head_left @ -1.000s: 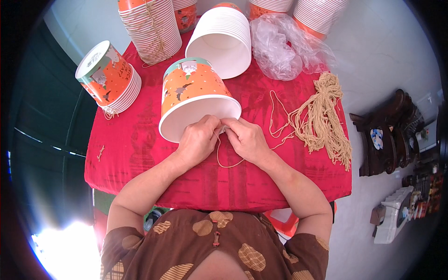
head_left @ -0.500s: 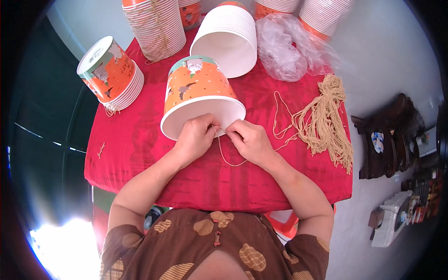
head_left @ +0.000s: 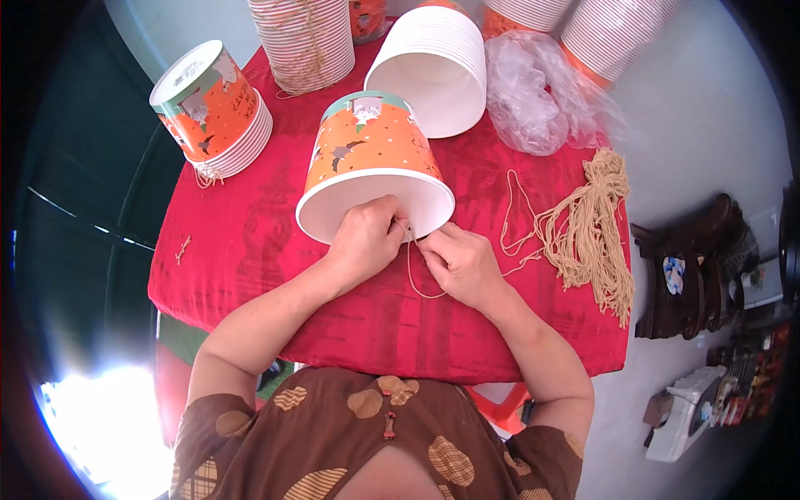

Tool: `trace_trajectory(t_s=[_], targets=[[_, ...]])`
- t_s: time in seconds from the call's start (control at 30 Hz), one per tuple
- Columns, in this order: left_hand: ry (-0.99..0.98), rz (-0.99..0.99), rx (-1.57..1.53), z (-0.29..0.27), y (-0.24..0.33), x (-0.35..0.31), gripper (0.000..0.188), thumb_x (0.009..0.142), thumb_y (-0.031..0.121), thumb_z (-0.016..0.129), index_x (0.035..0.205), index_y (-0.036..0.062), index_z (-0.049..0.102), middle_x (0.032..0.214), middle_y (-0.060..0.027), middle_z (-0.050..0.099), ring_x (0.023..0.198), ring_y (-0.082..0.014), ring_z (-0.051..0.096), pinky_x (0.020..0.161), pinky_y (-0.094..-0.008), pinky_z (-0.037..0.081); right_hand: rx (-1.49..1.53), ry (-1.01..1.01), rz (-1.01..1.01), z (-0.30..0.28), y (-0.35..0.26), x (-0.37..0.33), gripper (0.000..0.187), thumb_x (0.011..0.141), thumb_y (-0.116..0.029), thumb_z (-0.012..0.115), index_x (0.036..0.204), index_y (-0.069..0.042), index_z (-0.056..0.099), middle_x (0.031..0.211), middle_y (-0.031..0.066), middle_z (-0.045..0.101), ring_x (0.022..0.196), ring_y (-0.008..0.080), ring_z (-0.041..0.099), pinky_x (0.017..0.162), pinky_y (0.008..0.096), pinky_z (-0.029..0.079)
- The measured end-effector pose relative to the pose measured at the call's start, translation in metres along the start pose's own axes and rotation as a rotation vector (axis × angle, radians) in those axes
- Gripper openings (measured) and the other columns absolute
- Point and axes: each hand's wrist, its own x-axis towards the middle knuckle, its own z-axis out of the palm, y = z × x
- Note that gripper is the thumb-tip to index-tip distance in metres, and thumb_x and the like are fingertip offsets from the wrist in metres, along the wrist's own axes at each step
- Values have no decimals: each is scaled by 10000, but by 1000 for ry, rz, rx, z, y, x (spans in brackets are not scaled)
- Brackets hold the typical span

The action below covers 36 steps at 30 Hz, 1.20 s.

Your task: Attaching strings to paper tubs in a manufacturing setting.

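Observation:
A paper bucket (head_left: 375, 154), orange with a green band and cartoon figures, lies tilted with its white open mouth toward me. My left hand (head_left: 365, 243) reaches into the mouth, thumb and forefinger pinched on a thin beige cord (head_left: 411, 268) near a small hole by the rim. Just outside the rim, my right hand (head_left: 461, 263) is closed in a pinch at the same spot on the cord; its fingertips are partly hidden. A slack loop of cord hangs between the hands and passes under the right one. To the right lies a tied bundle of beige cords (head_left: 583, 229).
On the red tablecloth (head_left: 250, 267), a short stack of upturned buckets (head_left: 212, 108) stands at left. Nested white buckets (head_left: 433, 79), a tall stack (head_left: 304, 42) and a crumpled plastic bag (head_left: 529, 100) are at the back. A cord scrap (head_left: 182, 249) lies near the left edge.
The view has shifted, so things on the table sit farther right. Both hands stay at the rim; the right fingers have moved slightly away from the left ones.

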Motion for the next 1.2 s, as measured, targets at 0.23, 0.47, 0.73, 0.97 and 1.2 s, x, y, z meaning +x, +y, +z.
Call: trace_trajectory(t_s=[0.23, 0.47, 0.73, 0.97, 1.2], targets=[[26, -4, 49, 4, -1, 2, 45, 809, 26, 588, 799, -17, 584, 744, -195, 645, 718, -380, 652, 649, -447, 522, -99, -17, -64, -1, -1, -2, 93, 756, -13, 644, 795, -22, 561, 793, 110, 584, 658, 291, 618, 545, 400, 513], [48, -4, 101, 7, -3, 4, 43, 789, 13, 574, 801, -28, 581, 739, -215, 646, 717, -399, 653, 646, -461, 527, -310, -71, -100, -4, -16, -2, 75, 731, -57, 612, 748, -26, 545, 742, 107, 550, 631, 251, 603, 495, 363, 497], [36, -42, 113, 1, 1, 5, 60, 792, 33, 592, 796, -27, 593, 741, -198, 650, 703, -358, 656, 646, -432, 523, -390, 44, -202, -1, -24, 2, 93, 656, -20, 619, 692, -20, 533, 938, 128, 575, 754, 244, 592, 509, 331, 488], [-79, -45, -72, -11, 6, 1, 41, 797, 18, 601, 774, -11, 585, 746, -83, 633, 646, -161, 565, 615, -299, 479, -286, 57, -153, -1, -7, 4, 43, 706, -23, 622, 724, 9, 600, 1026, 138, 564, 849, 271, 571, 635, 354, 538], [-194, 58, -358, -8, -1, 2, 75, 840, 31, 606, 782, -13, 586, 738, -20, 621, 663, -100, 542, 602, -263, 458, -204, 36, -120, -3, -1, 4, 24, 726, 13, 606, 720, 35, 600, 1018, 145, 566, 865, 302, 571, 659, 384, 539]])
